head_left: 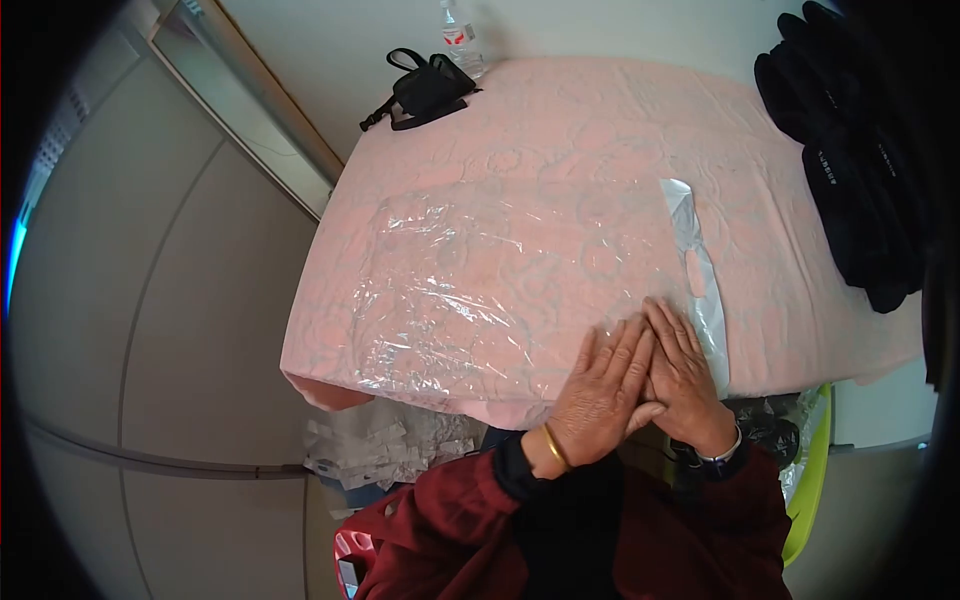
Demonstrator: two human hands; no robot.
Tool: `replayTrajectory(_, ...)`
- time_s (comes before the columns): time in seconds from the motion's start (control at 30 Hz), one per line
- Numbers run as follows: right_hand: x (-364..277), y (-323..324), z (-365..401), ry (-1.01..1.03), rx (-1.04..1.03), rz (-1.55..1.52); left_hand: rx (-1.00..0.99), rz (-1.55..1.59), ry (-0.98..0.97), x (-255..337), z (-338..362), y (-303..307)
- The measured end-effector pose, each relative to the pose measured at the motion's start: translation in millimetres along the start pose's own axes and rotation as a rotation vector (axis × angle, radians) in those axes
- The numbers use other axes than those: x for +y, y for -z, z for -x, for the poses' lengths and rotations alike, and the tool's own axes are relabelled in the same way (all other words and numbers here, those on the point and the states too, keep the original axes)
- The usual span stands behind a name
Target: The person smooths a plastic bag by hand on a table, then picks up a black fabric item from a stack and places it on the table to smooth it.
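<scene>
Sitting beyond clear bag [560, 270]: pouch [430, 90], bottle [460, 42]

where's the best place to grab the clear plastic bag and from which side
Probably by the white strip, from the person's right: this narrow band edges the clear plastic bag on that side and has an oval cutout, while the rest lies flat and glossy.

You wear a maroon-and-black top [690, 530], a gold-coloured bangle [556, 447] on your left wrist and a silvery band [722, 457] on your right.
</scene>
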State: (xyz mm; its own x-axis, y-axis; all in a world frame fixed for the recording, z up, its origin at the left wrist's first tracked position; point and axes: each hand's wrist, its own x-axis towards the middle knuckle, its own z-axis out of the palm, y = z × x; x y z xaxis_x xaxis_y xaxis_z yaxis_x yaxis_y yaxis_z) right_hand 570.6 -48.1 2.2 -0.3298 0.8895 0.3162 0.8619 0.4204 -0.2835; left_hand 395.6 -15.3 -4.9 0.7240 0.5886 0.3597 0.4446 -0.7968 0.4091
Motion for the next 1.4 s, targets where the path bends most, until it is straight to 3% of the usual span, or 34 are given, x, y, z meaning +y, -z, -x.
replayTrajectory(0.17,7.5,17.8,-3.4,-0.093,-0.141,0.042,-0.144,-0.235,0.040,-53.2,23.5,45.6)
replayTrajectory(0.5,14.3,19.6,-1.0,-0.134,-0.131,0.057,0.000,-0.517,0.512,-164.9,119.2,128.0)
replayTrajectory(0.87,32.9,25.4,43.4,-0.186,-0.037,0.177,0.017,-0.567,0.654,-180.4,143.4,136.5)
replayTrajectory(0.97,34.6,22.5,49.0,-0.295,0.082,0.233,0.052,-0.615,0.698,-172.9,141.7,137.6)
replayTrajectory(1.07,12.9,33.8,37.8,-0.238,0.137,0.147,0.243,-0.642,0.463,-131.1,122.6,127.4)
replayTrajectory(1.23,-21.8,13.1,5.1,-0.052,0.079,0.030,0.055,-0.300,0.126,-36.6,55.6,61.7)
replayTrajectory(1.4,-13.7,-11.2,-4.3,-0.023,0.014,0.069,0.043,-0.105,0.005,-22.7,37.4,22.1)
